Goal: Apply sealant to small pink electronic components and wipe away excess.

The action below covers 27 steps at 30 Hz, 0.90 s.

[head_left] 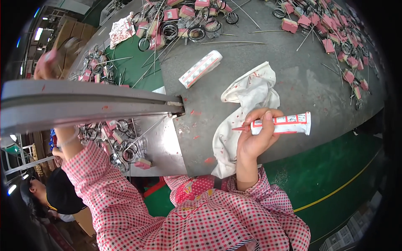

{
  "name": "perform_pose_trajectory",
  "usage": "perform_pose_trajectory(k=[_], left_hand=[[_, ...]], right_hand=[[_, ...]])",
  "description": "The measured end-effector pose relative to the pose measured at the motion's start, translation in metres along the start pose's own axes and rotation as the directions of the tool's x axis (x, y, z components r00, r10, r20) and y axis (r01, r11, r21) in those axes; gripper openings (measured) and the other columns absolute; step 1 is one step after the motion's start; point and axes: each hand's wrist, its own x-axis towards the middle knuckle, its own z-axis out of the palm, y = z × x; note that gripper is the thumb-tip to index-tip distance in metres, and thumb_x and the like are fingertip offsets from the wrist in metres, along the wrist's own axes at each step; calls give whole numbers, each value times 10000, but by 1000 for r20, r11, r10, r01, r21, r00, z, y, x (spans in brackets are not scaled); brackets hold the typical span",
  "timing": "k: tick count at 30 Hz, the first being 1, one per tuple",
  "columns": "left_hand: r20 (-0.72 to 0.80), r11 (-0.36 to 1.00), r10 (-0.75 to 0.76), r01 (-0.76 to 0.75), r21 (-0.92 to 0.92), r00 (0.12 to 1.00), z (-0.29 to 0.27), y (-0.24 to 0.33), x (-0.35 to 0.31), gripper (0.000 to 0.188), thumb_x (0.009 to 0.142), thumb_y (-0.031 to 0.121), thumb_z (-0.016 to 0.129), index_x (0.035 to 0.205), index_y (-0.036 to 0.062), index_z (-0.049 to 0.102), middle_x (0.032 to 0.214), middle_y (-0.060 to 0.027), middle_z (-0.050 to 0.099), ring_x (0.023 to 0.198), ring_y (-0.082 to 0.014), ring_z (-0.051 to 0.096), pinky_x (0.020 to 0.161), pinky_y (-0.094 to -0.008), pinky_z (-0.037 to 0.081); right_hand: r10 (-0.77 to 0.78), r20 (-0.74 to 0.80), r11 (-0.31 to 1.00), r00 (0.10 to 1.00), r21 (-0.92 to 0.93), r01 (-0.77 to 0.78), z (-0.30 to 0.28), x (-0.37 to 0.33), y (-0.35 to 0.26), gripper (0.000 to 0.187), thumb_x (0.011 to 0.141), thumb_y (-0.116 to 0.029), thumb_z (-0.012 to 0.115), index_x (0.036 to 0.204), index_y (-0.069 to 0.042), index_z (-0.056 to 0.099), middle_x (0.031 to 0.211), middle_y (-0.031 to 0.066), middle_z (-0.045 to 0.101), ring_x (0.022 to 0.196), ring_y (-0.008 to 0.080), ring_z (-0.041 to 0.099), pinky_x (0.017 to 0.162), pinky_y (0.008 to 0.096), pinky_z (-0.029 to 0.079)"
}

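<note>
My right hand (259,131) is closed around a white squeeze tube (295,124) with red markings. Its thin red nozzle points left, over a crumpled white cloth (228,136) smeared with red. At the far left, my left arm passes behind a grey metal rail (92,100). Beyond the rail my left hand (43,69) grips a pink block (50,56) with what looks like a blurred wire coil beside it. Farther back on the table lies another white tube (200,69) with red markings.
Piles of pink blocks with black coils and thin rods (169,29) cover the far side, with another heap (331,37) at the right. More pieces (125,144) lie below the rail. Red smears mark the grey tabletop (197,146). A person in a dark cap (63,190) is at lower left.
</note>
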Motion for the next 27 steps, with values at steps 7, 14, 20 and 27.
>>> perform_pose_trajectory(k=[7, 14, 20, 27], left_hand=[[17, 174, -222, 56, -983, 975, -174, 23, -84, 540, 756, 355, 575, 1121, -20, 440, 1115, -135, 488, 1052, -278, 432, 954, -394, 317], [392, -44, -650, 482, -875, 651, -70, 166, -211, 536, 844, 430, 420, 1141, -16, 405, 994, -108, 497, 849, -162, 491, 750, -275, 409], [681, -495, -434, 475, -727, 590, -16, 236, -239, 588, 875, 483, 201, 931, -24, 495, 685, -74, 463, 412, -148, 441, 365, -231, 337], [728, -594, -325, 469, -654, 603, -6, 249, -252, 616, 856, 498, 191, 925, -23, 511, 641, -83, 498, 421, -144, 455, 386, -233, 374]], right_hand=[[8, -36, 991, 999, 136, -3, 2, -5, -15, 144, 826, -182, 426, 749, -67, 386, 529, 59, 438, 403, 108, 345, 404, 227, 300], [5, 203, 951, 979, 301, -67, 13, -48, -47, 182, 847, -209, 390, 732, -68, 396, 523, 63, 431, 377, 97, 280, 375, 227, 255], [21, 398, 903, 917, 386, -188, 15, -94, -66, 208, 878, -245, 339, 778, -70, 393, 529, 64, 422, 369, 95, 256, 381, 233, 242], [-165, 628, 909, 760, 396, -129, 8, -116, -59, 179, 896, -236, 340, 853, -62, 346, 641, 150, 516, 411, 140, 361, 427, 273, 326]])
